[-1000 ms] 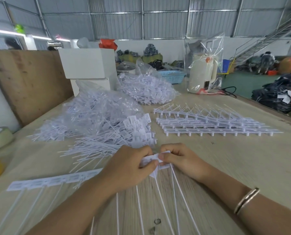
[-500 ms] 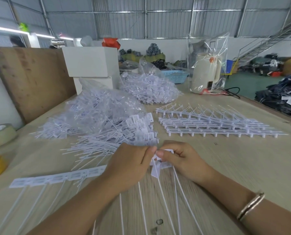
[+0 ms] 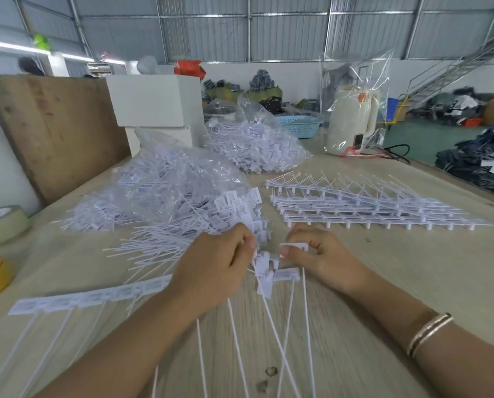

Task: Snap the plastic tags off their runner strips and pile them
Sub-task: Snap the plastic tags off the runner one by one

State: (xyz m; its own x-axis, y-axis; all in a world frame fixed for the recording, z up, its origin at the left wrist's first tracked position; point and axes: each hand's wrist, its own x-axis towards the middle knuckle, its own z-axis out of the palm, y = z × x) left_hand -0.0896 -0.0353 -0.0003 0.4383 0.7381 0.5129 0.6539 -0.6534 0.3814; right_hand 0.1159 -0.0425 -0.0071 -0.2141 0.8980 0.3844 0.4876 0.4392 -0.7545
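Observation:
My left hand [image 3: 215, 268] grips a bunch of white plastic tags [image 3: 264, 271] whose long thin tails run down toward me over the table. My right hand [image 3: 323, 258] pinches a single white tag head [image 3: 296, 248] between thumb and fingers, a little apart from the bunch. A strip of joined tags [image 3: 90, 297] lies flat to the left, partly under my left forearm. Just beyond my hands sits a loose pile of separated tags [image 3: 211, 222].
Stacked runner strips [image 3: 363, 208] lie on the right of the wooden table [image 3: 412, 277]. Two clear bags of tags [image 3: 165, 179] stand behind the pile, a white box [image 3: 154, 101] and a bagged kettle [image 3: 352, 119] further back. Tape rolls [image 3: 1, 225] sit at the left edge.
My hands have drawn apart: the right hand has pulled one tag head away from the bunch in my left hand. The camera has also tilted slightly.

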